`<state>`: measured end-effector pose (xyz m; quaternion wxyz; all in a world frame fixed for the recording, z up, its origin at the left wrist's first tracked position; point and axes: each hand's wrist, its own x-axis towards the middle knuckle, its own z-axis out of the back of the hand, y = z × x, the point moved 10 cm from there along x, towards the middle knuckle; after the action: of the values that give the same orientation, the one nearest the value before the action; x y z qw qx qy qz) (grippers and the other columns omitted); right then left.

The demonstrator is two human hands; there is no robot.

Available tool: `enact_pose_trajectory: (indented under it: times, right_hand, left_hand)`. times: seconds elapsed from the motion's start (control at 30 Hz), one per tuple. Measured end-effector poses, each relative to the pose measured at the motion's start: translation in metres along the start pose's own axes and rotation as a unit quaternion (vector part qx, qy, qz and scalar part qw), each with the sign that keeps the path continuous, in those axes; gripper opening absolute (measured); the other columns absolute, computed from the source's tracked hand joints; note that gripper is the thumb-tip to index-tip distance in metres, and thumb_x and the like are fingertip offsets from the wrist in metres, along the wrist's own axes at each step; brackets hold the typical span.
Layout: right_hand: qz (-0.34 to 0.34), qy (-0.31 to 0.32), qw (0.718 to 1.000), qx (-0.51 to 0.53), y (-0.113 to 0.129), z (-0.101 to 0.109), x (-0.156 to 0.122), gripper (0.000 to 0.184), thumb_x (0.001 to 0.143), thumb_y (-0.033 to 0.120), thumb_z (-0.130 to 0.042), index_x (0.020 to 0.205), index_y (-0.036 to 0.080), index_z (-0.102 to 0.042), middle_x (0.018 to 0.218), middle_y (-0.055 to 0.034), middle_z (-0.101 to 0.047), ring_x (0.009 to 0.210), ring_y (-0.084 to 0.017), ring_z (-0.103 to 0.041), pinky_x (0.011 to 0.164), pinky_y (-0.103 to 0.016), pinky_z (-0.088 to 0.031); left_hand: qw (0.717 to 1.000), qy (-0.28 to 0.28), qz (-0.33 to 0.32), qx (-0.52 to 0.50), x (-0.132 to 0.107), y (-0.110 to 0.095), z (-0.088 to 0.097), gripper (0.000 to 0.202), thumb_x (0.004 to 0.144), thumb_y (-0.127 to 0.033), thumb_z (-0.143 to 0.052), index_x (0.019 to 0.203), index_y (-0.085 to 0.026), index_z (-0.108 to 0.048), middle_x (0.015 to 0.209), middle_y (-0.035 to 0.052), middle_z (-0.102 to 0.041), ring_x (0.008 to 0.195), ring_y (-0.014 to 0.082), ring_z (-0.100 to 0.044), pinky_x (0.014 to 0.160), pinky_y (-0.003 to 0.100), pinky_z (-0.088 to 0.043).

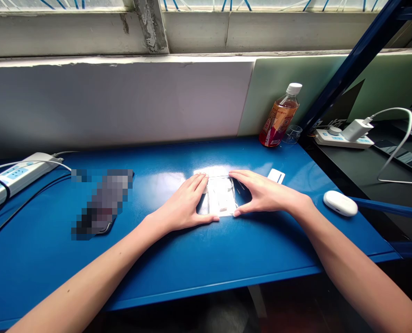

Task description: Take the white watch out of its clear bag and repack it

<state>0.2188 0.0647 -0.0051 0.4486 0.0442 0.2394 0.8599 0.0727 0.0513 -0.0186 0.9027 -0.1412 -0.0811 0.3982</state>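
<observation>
A small clear plastic packet (pixel 222 196) with a white item inside lies on the blue table, bright with glare. My left hand (pixel 188 201) spans its left side, fingers at the far corner and thumb along the near edge. On the right side, my right hand (pixel 261 189) has its fingertips at the far corner and its thumb at the near corner. Both hands hold the packet by its edges, thumbs apart from the fingers. Glare hides what exactly is inside. A white card (pixel 276 176) lies just beyond my right hand.
A dark phone (pixel 105 203), partly pixelated, lies left beside a power strip (pixel 21 173) and cables. At the back right stands a drink bottle (pixel 280 115) by a clear cup (pixel 292 134). A white rounded case (pixel 340 203) sits right, near a blue metal frame (pixel 358 51).
</observation>
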Motion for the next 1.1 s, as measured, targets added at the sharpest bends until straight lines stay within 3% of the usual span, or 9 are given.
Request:
enact_pose_trajectory:
  times: [0.3,0.8,1.1]
  right_hand:
    - [0.01,-0.007,1.0,0.006,-0.0003,0.0003,0.0003,0.11,0.068,0.069,-0.074,0.154,0.011,-0.034,0.159,-0.0192,-0.034,0.146,-0.037,-0.033,0.12,-0.05,-0.032]
    - [0.011,-0.01,1.0,0.019,-0.0002,0.0005,0.0002,0.11,0.067,0.066,-0.076,0.154,0.014,-0.034,0.16,-0.0182,-0.034,0.147,-0.038,-0.031,0.12,-0.05,-0.03]
    - [0.017,-0.009,1.0,0.019,0.002,0.0008,-0.0004,0.11,0.068,0.067,-0.075,0.155,0.014,-0.032,0.16,-0.0191,-0.033,0.147,-0.038,-0.031,0.12,-0.052,-0.03]
  left_hand:
    - [1.0,0.005,0.003,0.01,-0.0001,0.001,-0.0013,0.111,0.079,-0.082,-0.052,0.156,-0.009,-0.02,0.161,0.0225,-0.025,0.15,0.0377,-0.021,0.12,0.05,-0.026]
    - [1.0,0.01,0.021,-0.006,0.0009,0.0019,0.0019,0.113,0.075,-0.082,-0.057,0.153,-0.005,-0.027,0.16,0.0254,-0.026,0.149,0.039,-0.023,0.12,0.052,-0.027]
    - [1.0,0.006,0.013,-0.007,-0.0003,0.0006,0.0017,0.111,0.077,-0.082,-0.054,0.155,-0.008,-0.024,0.161,0.024,-0.024,0.15,0.0397,-0.021,0.12,0.054,-0.027]
